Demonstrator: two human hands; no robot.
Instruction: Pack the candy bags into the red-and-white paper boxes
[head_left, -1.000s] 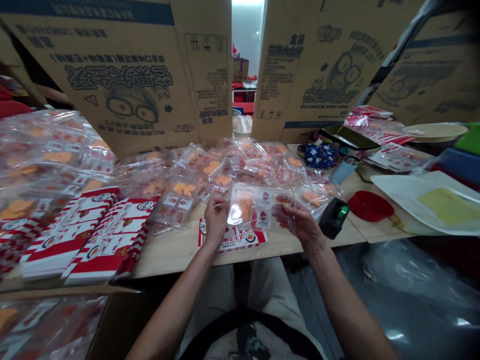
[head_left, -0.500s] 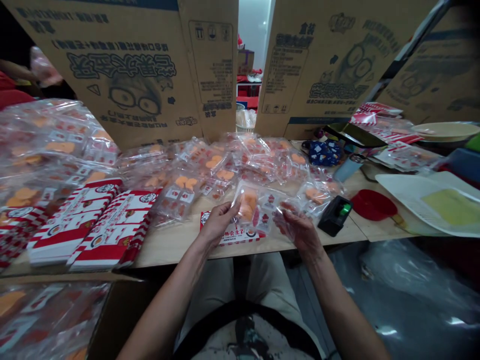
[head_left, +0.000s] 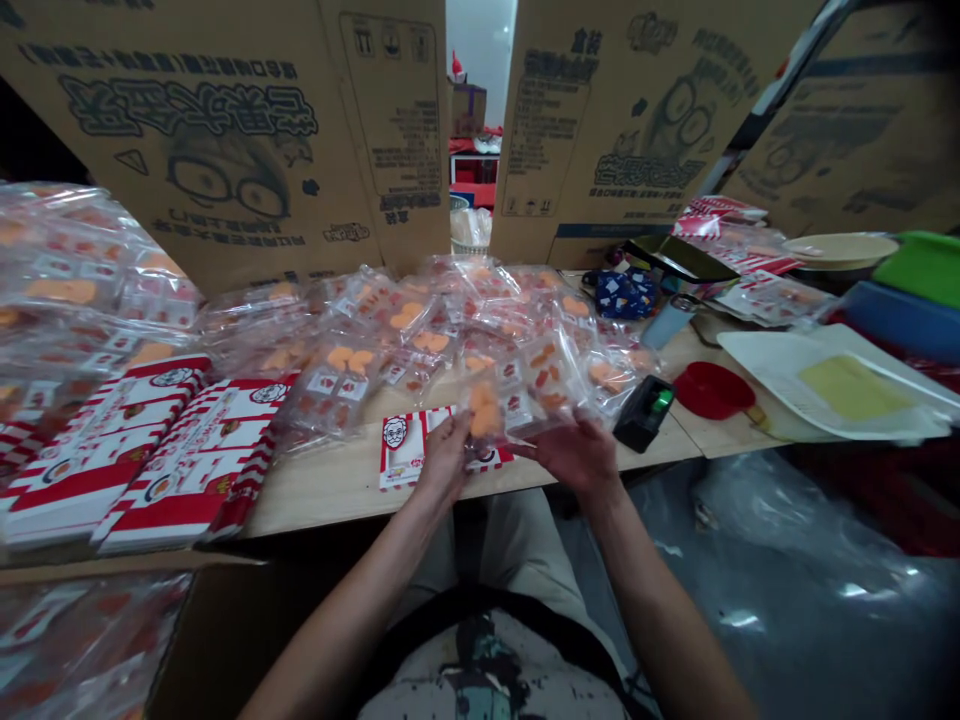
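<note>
I see a clear plastic packet (head_left: 517, 395) of orange and red pieces held just above the near edge of the wooden table (head_left: 330, 485), in front of me at centre. The left hand (head_left: 444, 462) grips the packet's left lower corner, thumb on top and fingers curled beneath; the right hand (head_left: 577, 455) supports the packet's right lower edge, fingers closed under it and thumb against the film. Directly below the packet, flat on the table, lies a red-and-white striped card (head_left: 401, 450) printed with a face, partly covered by the left hand. Just right of the right hand stands a small black device with a green top (head_left: 643, 412), and beyond it a red shallow dish (head_left: 709, 390). Behind the packet, a loose heap of similar clear packets (head_left: 420, 325) spreads across the table. To the left, stacks of red-and-white striped cards (head_left: 180, 450) lie near the table edge, with more packets piled beyond them. Far right, a white tray (head_left: 765, 365) holds a yellow sheet (head_left: 851, 385). Upturned cardboard cartons (head_left: 247, 130) stand along the back.
</note>
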